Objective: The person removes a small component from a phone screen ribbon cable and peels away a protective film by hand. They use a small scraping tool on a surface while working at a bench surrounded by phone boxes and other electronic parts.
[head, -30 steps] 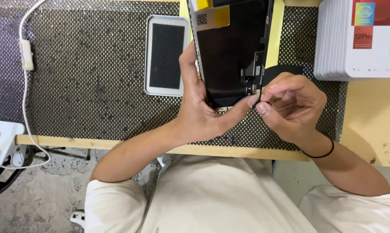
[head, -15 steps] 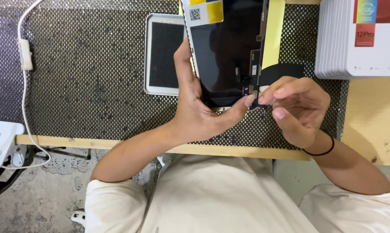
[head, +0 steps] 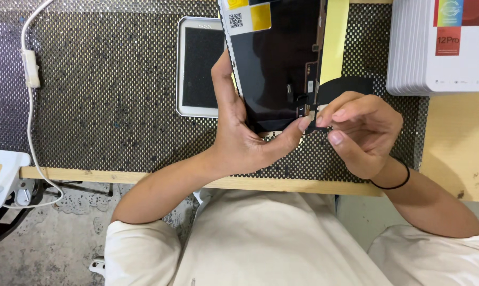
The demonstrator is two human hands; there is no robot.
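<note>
Perforated dark mat point(head: 107, 116) covers most of a wooden worktop point(head: 456, 153), seen from above.

Left hand point(head: 244, 140): curled around the lower edge of a black phone screen panel point(head: 276, 63), held above the mat and tilted. Fingers run up the panel's left side; the thumb stretches along its bottom edge toward the lower right corner. Hand partly closed, gripping the panel.

Right hand point(head: 361, 132): fingers bunched into a narrow pinch at the panel's lower right corner, where small flex connectors point(head: 305, 108) sit. Index fingertip and thumb meet the left thumb tip there. What the pinch holds, if anything, is too small to tell. A black band point(head: 393, 182) circles this wrist.

Panel's upper end carries yellow and white stickers; a pale yellow strip point(head: 335, 37) lies just beside its right edge.

Surroundings: a white-framed phone point(head: 197, 66) lies flat on the mat, partly behind the panel's left edge. A stack of white boxes point(head: 441, 47) stands at the far right. A white cable point(head: 30, 69) runs down the mat's left side to a white clamp point(head: 6, 175) at the worktop edge.
</note>
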